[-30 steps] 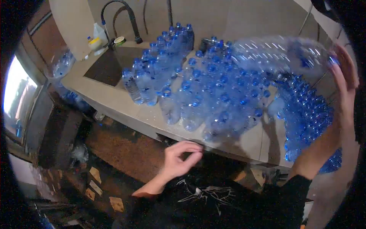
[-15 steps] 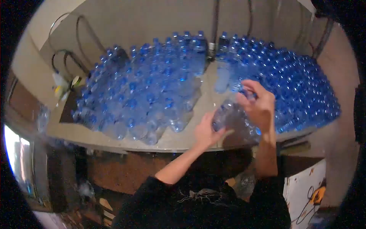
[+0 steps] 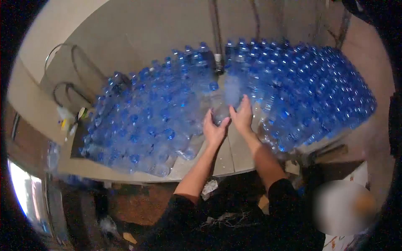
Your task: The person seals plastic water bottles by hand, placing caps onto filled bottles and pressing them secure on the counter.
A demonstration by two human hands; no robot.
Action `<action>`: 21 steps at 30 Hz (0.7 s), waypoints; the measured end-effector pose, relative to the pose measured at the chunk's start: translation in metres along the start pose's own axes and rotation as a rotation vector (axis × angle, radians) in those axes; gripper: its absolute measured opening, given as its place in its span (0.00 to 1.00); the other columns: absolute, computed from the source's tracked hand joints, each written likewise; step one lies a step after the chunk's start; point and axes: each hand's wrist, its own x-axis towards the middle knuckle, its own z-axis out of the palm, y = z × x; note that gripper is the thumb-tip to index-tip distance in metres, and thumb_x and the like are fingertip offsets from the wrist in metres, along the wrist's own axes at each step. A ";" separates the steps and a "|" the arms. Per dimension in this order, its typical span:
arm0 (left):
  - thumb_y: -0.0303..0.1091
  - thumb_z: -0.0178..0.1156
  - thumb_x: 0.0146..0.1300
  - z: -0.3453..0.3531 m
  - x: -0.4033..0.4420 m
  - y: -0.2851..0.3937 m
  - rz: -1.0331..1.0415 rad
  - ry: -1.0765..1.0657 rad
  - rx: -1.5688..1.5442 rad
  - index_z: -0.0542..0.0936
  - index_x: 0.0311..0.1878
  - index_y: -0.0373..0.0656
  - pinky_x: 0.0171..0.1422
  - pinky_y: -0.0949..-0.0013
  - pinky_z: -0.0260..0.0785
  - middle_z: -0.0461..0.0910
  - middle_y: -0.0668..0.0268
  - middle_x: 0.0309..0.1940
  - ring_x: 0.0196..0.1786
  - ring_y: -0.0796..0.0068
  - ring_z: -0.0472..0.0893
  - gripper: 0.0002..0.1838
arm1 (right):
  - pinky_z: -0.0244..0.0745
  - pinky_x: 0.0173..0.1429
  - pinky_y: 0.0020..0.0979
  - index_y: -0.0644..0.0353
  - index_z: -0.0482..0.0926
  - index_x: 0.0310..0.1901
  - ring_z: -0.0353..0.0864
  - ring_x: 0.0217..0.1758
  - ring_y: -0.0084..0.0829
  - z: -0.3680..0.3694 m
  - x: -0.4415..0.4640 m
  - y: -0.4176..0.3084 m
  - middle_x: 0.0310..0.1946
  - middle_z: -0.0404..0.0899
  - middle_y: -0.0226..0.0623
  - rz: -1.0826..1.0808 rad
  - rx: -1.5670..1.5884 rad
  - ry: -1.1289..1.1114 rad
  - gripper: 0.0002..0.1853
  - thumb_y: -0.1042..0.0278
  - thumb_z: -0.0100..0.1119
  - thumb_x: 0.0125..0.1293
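Both hands worked over the countertop (image 3: 228, 157), in the gap between 2 large groups of clear, blue-capped bottles. The left hand (image 3: 214, 131) had its thumb and fingers curled about the lower end of 1 clear bottle (image 3: 219, 110); how firmly it gripped could not be told. That bottle stood in the gap, just beside the left group (image 3: 142, 121), its blue cap (image 3: 214, 86) pointing toward the wall. The right hand (image 3: 243, 117) was just to the right of the same bottle, thumb and fingers parted; the view did not settle whether its thumb touched the plastic. Its fingertips lay near the pale body of another bottle (image 3: 233, 90), at the near-left edge of the right group (image 3: 310, 92). Bottles in both groups were packed close, most of them with caps uppermost; some nearest the counter's front edge were too blurred to separate. A dark upright pipe (image 3: 218, 62) with a white band stood against the wall (image 3: 163, 29) behind the gap. At the far left, a dark curved faucet (image 3: 69, 87) rose near a yellow-marked container (image 3: 65, 124). Both forearms emerged from black sleeves (image 3: 178, 209).
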 end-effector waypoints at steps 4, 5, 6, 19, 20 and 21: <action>0.47 0.75 0.49 -0.005 0.001 0.010 -0.144 0.040 0.061 0.69 0.67 0.34 0.67 0.57 0.67 0.75 0.47 0.62 0.64 0.52 0.75 0.45 | 0.74 0.60 0.46 0.68 0.61 0.68 0.78 0.56 0.61 0.013 -0.005 -0.005 0.56 0.76 0.64 0.075 0.118 -0.078 0.43 0.59 0.72 0.55; 0.47 0.75 0.50 -0.010 -0.001 0.014 -0.155 0.076 0.093 0.69 0.67 0.34 0.67 0.57 0.67 0.75 0.47 0.62 0.64 0.51 0.75 0.45 | 0.74 0.60 0.46 0.68 0.61 0.68 0.78 0.56 0.60 0.012 -0.006 -0.016 0.55 0.76 0.64 0.113 0.057 -0.135 0.43 0.59 0.72 0.55; 0.47 0.75 0.50 -0.010 -0.003 0.021 -0.153 0.094 0.117 0.69 0.67 0.34 0.67 0.57 0.67 0.75 0.47 0.62 0.64 0.51 0.76 0.45 | 0.74 0.59 0.46 0.69 0.61 0.68 0.79 0.55 0.59 0.007 -0.003 -0.022 0.54 0.77 0.63 0.156 -0.013 -0.168 0.43 0.59 0.72 0.55; 0.48 0.74 0.49 -0.008 -0.001 0.015 -0.073 0.090 0.202 0.69 0.66 0.31 0.69 0.55 0.65 0.74 0.44 0.61 0.63 0.45 0.74 0.46 | 0.75 0.55 0.51 0.69 0.62 0.66 0.79 0.50 0.62 0.022 -0.001 0.001 0.46 0.79 0.64 0.022 -0.033 -0.102 0.41 0.59 0.70 0.55; 0.49 0.74 0.49 -0.007 -0.001 0.014 -0.060 0.093 0.218 0.69 0.67 0.31 0.69 0.55 0.65 0.74 0.44 0.61 0.63 0.45 0.74 0.46 | 0.74 0.55 0.51 0.69 0.62 0.66 0.79 0.50 0.62 0.020 -0.001 0.000 0.46 0.79 0.65 0.031 -0.014 -0.115 0.41 0.59 0.70 0.55; 0.49 0.74 0.49 -0.006 -0.001 0.012 -0.050 0.098 0.235 0.69 0.67 0.31 0.69 0.55 0.65 0.74 0.44 0.61 0.63 0.45 0.74 0.46 | 0.75 0.55 0.51 0.69 0.62 0.66 0.79 0.50 0.62 0.020 -0.001 0.000 0.46 0.79 0.65 0.041 -0.021 -0.125 0.41 0.59 0.70 0.55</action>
